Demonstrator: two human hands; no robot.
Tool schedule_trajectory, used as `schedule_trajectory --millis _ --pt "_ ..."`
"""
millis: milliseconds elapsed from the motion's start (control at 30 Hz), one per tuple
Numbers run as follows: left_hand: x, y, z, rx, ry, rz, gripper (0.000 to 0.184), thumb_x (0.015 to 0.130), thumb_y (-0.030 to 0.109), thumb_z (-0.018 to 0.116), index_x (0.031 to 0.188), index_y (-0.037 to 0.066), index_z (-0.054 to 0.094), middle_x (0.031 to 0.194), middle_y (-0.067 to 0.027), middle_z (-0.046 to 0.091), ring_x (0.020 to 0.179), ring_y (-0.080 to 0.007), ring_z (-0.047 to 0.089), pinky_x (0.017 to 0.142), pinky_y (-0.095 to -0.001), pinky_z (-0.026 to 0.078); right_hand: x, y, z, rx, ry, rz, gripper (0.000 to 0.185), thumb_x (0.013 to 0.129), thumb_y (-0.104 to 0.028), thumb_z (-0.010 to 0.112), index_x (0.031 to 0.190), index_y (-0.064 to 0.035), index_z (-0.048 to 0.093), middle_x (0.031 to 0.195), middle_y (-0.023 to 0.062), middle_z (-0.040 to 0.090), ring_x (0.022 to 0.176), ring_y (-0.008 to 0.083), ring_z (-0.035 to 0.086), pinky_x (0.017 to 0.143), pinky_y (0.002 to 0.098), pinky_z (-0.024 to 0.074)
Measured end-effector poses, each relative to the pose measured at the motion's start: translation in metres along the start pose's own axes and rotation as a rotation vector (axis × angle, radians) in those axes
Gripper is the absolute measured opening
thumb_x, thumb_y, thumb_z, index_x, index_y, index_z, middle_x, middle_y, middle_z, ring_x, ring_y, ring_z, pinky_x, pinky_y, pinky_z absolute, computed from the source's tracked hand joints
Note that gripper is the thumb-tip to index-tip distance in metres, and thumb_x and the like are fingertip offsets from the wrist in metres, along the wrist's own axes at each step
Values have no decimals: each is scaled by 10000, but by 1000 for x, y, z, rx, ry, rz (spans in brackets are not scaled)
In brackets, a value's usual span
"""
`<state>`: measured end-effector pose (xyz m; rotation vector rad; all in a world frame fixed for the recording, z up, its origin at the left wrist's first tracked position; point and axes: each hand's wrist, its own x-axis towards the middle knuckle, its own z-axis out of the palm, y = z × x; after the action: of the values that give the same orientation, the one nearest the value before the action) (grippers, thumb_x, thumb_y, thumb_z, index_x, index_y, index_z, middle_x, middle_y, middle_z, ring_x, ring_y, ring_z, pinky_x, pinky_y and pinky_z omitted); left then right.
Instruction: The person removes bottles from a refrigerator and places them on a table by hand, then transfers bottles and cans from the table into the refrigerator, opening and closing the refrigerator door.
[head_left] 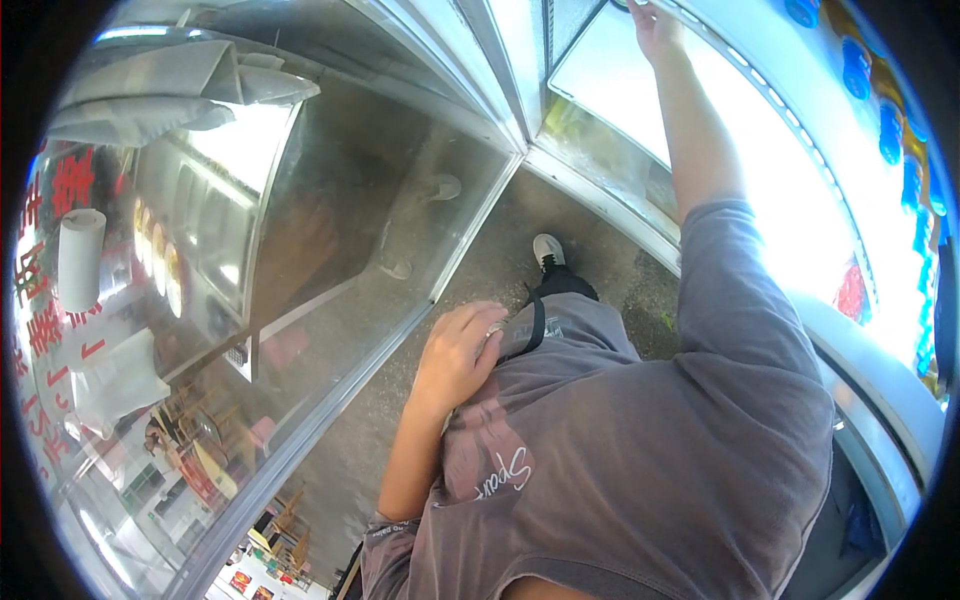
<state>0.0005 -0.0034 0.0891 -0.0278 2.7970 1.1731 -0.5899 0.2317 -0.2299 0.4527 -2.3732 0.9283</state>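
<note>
At the waist, my left hand has its fingers curled together against the grey shirt, beside a black strap. What it grips there is hard to make out. My right arm stretches up over a brightly lit white shelf in a glass-fronted cabinet. At the top edge of the view, my right hand has bent fingers at a small dark greenish thing, partly cut off by the frame. A framed glass door stands open on the left.
Bottles with blue caps line the far right. A white shoe stands on the grey floor. Beyond the glass are a white paper roll, red lettering, and wooden chairs. The metal door frame runs close by my left arm.
</note>
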Motion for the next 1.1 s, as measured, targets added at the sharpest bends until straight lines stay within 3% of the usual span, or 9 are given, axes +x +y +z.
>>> schedule_trajectory --millis 133,233,333,433,533,600,767,967,1100 --pt "-1 0 1 -2 -9 2 266 852 55 681 1117 32 679 1140 -135 689 1059 -341 655 908 -427 510 2 -10 -10 90 92 -103 491 1034 -373 577 1403 -60 493 1418 245 516 1311 412 479 1141 501 380" --pt "-2 0 3 -6 -10 13 265 850 54 682 1114 29 677 1134 -137 689 1052 -344 655 902 -428 510 20 -28 -8 1707 84 659 367 1032 -325 589 1332 -116 549 1331 184 598 1212 346 573 1056 452 466" --pt "-8 -1 3 -12 -15 26 265 850 52 682 1114 27 675 1126 -138 688 1048 -344 655 901 -428 510 -9 -59 -34 1696 140 690 274 1022 -247 600 1273 -146 560 1203 122 643 1068 252 624 921 374 528" --pt "-16 -2 2 -11 -3 46 233 852 52 681 1083 27 678 1115 -135 689 1033 -341 654 892 -429 508 -23 -140 -96 1436 80 849 550 954 -28 463 1475 90 334 1449 239 473 1307 410 534 1090 474 474" --pt "-29 -6 0 -8 -12 77 166 854 51 680 1018 26 677 1099 -127 690 1012 -336 653 875 -429 506 -66 -203 -137 1519 -3 957 530 870 45 485 1399 60 450 1379 203 546 1176 327 610 964 424 519" --pt "-40 -11 -3 -12 -25 111 120 854 49 677 972 25 671 1083 -121 693 998 -334 652 865 -428 505 -106 -228 -151 1508 -100 962 437 878 -21 536 1310 41 514 1263 182 615 1082 284 637 895 394 508" --pt "-81 -17 -18 -44 -2 200 97 833 0 664 926 25 652 1046 -116 702 972 -329 660 854 -424 508 -193 -317 -194 1475 -271 994 306 925 -25 592 1228 15 586 1065 137 678 900 216 648 814 342 504" --pt "-168 -19 -41 -11 258 393 186 802 -98 633 954 9 648 1009 -153 717 913 -348 684 843 -421 529 -280 -402 -219 1469 -444 941 221 937 -60 625 1157 -48 646 984 85 702 830 157 648 736 294 507" --pt "-255 -52 -58 201 847 644 360 823 52 673 1165 42 563 1121 -162 635 1055 -354 624 856 -461 525 -338 -465 -238 1429 -596 862 200 946 -72 626 1144 -69 650 975 64 696 811 133 647 723 270 500"
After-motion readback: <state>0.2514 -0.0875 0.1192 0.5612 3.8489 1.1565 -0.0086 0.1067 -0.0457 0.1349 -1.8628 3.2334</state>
